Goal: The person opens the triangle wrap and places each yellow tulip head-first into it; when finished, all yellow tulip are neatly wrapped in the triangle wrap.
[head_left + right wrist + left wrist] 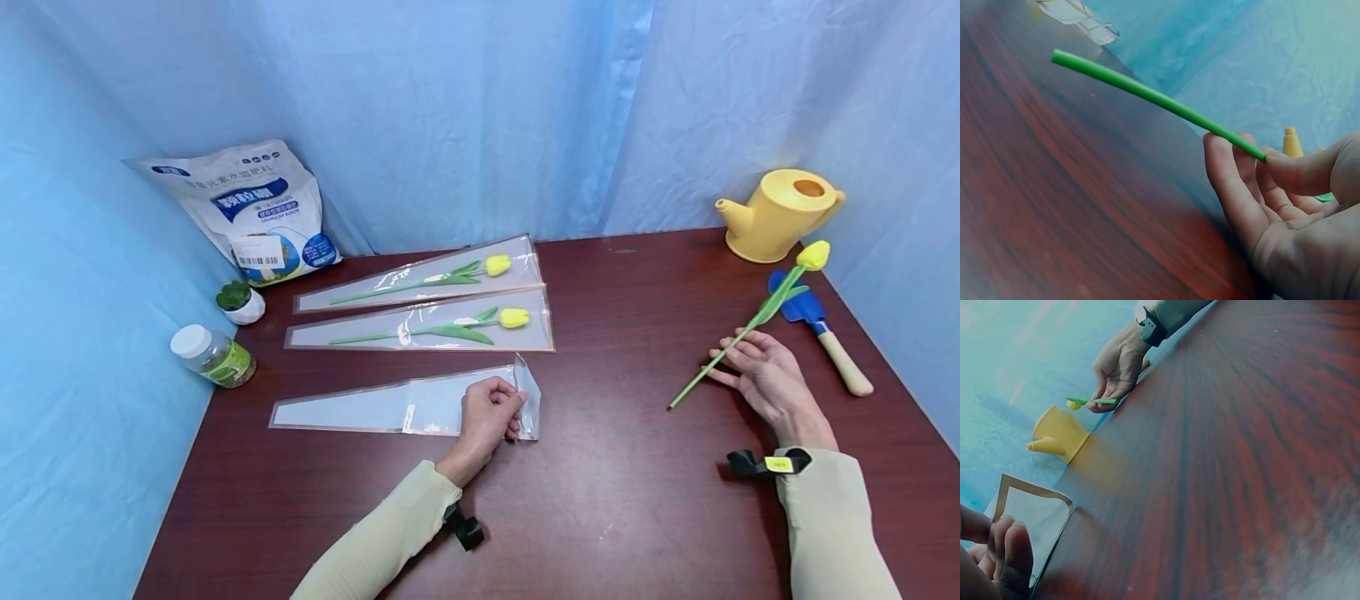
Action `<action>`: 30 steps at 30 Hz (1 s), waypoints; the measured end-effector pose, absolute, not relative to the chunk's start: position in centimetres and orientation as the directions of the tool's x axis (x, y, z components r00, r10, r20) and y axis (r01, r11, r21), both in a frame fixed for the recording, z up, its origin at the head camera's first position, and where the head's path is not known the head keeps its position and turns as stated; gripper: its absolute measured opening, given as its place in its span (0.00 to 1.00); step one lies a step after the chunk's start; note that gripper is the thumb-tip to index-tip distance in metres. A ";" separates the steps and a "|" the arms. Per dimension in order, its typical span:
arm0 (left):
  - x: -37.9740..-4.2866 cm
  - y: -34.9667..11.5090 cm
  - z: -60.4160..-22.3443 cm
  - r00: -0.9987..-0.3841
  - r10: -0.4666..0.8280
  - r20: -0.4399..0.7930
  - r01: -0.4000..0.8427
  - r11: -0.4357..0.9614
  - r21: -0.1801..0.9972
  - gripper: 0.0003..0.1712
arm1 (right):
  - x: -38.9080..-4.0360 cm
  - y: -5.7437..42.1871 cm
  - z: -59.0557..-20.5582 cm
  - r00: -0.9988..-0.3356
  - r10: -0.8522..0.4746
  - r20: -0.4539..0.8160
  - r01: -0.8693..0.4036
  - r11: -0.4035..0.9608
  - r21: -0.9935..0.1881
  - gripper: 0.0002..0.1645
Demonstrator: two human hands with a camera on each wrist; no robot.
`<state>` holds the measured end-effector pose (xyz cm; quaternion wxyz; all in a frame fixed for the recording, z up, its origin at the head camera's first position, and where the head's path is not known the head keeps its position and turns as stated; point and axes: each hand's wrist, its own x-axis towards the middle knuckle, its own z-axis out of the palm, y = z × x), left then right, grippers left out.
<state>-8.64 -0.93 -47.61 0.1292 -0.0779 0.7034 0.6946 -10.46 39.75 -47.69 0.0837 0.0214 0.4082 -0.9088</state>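
My left hand (489,414) pinches the edge at the wide end of a clear flower sleeve (337,408) lying flat on the table. In the left wrist view the sleeve's mouth (1038,515) stands raised and parted beside the fingers. Over the table's right side, my right hand (768,379) holds a yellow artificial tulip (768,308) by its green stem, between thumb and fingers. The bloom points up and away; the bare stem end (1097,70) sticks out toward the left. Beyond the sleeve lie two more sleeved tulips (450,333), (427,283), blooms to the right.
A yellow watering can (776,218) and a blue trowel (840,358) with a wooden handle stand and lie at the right. At the left are a fertilizer bag (255,212), a small potted succulent (243,307) and a white-capped jar (213,357). Blue curtains (465,117) enclose the table.
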 end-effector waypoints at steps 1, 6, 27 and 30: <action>-8.7 -0.9 -47.6 -0.955 0.070 -0.290 -0.289 0.023 0.957 0.07 | -10.5 39.6 -47.7 -0.986 -0.126 -0.104 0.162 -0.657 -0.736 0.18; -8.7 -0.9 -47.7 -0.957 0.075 -0.280 -0.280 0.016 0.960 0.07 | -11.0 38.8 -47.9 -0.992 -0.081 -0.092 0.123 -0.658 -0.743 0.18; -8.6 -1.0 -47.5 -0.958 0.080 -0.277 -0.277 0.011 0.961 0.07 | -12.9 35.1 -48.2 -0.992 0.103 -0.067 -0.030 -0.734 -0.678 0.18; -8.6 -0.9 -47.5 -0.958 0.080 -0.275 -0.275 0.006 0.961 0.07 | -13.1 34.6 -48.2 -0.991 0.113 -0.071 -0.038 -0.752 -0.658 0.19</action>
